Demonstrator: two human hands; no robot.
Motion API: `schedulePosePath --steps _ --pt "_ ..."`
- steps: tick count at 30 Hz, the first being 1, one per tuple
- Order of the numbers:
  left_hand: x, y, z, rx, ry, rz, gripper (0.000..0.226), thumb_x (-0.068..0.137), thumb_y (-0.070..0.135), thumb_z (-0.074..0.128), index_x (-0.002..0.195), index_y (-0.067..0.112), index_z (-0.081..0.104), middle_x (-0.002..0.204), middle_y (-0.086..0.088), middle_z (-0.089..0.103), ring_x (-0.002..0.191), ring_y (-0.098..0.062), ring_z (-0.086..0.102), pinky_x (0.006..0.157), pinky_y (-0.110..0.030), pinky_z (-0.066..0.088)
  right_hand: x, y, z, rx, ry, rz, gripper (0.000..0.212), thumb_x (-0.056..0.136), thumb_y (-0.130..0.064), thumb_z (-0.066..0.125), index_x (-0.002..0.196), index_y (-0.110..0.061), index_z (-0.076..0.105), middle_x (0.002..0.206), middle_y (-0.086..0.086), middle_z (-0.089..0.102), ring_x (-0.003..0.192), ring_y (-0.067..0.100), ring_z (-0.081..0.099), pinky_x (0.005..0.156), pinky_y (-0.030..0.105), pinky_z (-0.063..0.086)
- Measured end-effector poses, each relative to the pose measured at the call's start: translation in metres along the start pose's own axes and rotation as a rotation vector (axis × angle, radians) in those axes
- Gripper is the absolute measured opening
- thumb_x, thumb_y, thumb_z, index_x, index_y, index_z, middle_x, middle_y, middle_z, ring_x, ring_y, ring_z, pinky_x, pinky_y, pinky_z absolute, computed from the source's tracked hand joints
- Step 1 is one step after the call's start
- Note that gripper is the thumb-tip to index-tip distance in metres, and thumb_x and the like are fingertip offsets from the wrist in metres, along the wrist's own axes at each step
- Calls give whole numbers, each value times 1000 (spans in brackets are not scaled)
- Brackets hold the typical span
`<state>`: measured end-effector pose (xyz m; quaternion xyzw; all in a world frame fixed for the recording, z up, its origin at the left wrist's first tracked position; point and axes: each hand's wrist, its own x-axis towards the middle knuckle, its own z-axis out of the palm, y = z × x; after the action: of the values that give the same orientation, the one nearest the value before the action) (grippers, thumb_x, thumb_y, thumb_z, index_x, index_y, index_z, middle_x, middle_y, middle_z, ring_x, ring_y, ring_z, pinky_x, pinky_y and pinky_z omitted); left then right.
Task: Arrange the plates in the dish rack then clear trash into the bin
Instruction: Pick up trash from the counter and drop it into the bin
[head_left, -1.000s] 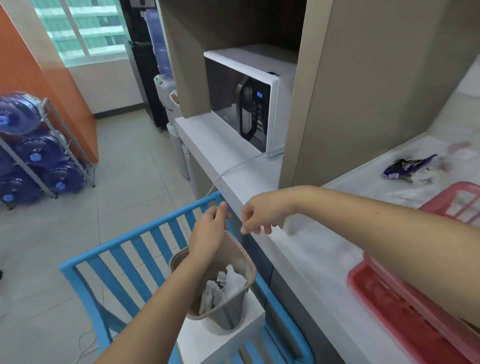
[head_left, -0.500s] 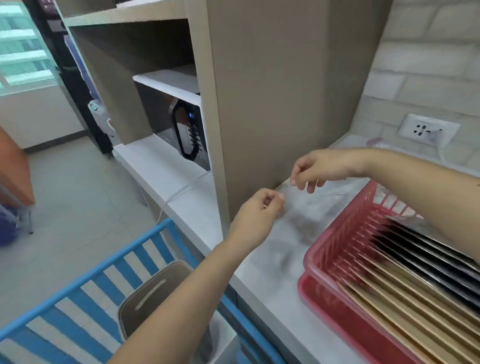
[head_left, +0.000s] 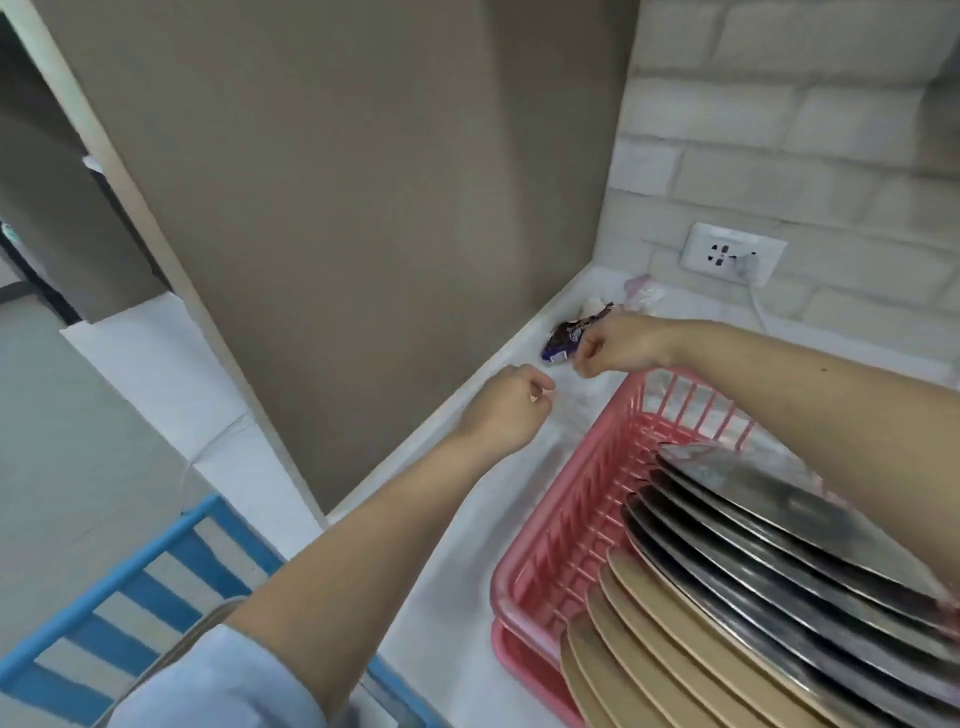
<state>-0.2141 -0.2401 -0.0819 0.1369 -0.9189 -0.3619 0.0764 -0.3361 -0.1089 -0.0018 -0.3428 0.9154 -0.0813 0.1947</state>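
Note:
A crumpled purple wrapper lies on the white counter near the back corner. My right hand is at its right edge, with curled fingers pinching it. My left hand hovers just in front of it over the counter. Its fingertips are closed together, and I cannot tell if they hold anything. The pink dish rack stands at the right. Tan plates and dark metal plates stand on edge in it. Only the bin's rim shows beside my left arm.
More small scraps, pale and pinkish, lie in the back corner. A wall socket with a plugged-in white cable is on the brick wall. A tall beige cabinet side borders the counter on the left. A blue chair stands below.
My view has swung from the bin and microwave to the counter corner. Both hands have moved forward from over the bin to the purple wrapper.

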Motion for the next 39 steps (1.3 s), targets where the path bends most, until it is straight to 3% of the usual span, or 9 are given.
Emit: schedulePosePath --steps 9,16,19,21,27,30,33,36,39 --pt "35 -31 58 416 -197 66 64 95 26 55 151 33 24 157 -2 23 141 -26 22 108 -43 38 36 31 15 -18 25 97 26 81 -17 60 99 -2 71 110 16 70 104 31 65 91 44 53" --pt "52 -46 67 498 -185 159 43 101 28 48 144 28 45 137 -2 47 127 -24 41 106 -33 36 41 42 12 -19 14 129 26 86 -16 61 108 -4 70 117 15 67 106 29 63 87 36 53" --pt "61 -40 64 416 -130 160 36 101 23 48 137 24 54 125 -5 55 119 -25 51 98 -33 43 41 42 8 -45 15 138 31 86 -12 62 115 -2 67 119 16 65 92 27 62 72 28 46" --pt "68 -28 58 290 -73 166 33 101 20 48 133 20 59 123 -8 57 113 -27 56 96 -33 44 43 45 6 -43 22 142 38 84 -11 63 121 -3 63 121 17 63 98 30 62 80 33 50" --pt "89 19 31 -115 62 201 25 100 15 50 120 14 65 117 -5 57 109 -18 55 84 -15 36 42 48 -3 -69 81 94 75 76 -28 74 141 -39 39 112 -7 55 106 23 54 82 32 37" --pt "97 38 18 -309 122 177 23 100 8 47 115 8 64 111 -3 59 101 -18 58 72 -4 39 47 54 -5 -121 162 109 38 78 -37 70 114 -34 57 106 -8 62 105 24 54 86 39 31" --pt "106 47 7 -470 187 109 22 100 9 45 114 8 62 114 -13 63 99 -20 60 84 -23 47 48 59 -8 105 229 76 11 88 -26 64 83 -17 60 86 -2 63 86 21 56 66 28 40" --pt "111 50 2 -561 251 48 24 100 10 43 116 7 61 97 -3 62 85 -14 56 85 -33 48 47 63 -15 258 324 96 12 91 -24 64 90 -12 63 84 2 58 82 22 55 56 24 39" --pt "112 50 0 -710 260 -56 28 98 9 41 118 5 60 81 3 56 72 -10 52 73 -29 47 45 65 -21 441 339 123 21 88 -18 67 104 -3 69 83 0 55 87 26 61 72 37 58"
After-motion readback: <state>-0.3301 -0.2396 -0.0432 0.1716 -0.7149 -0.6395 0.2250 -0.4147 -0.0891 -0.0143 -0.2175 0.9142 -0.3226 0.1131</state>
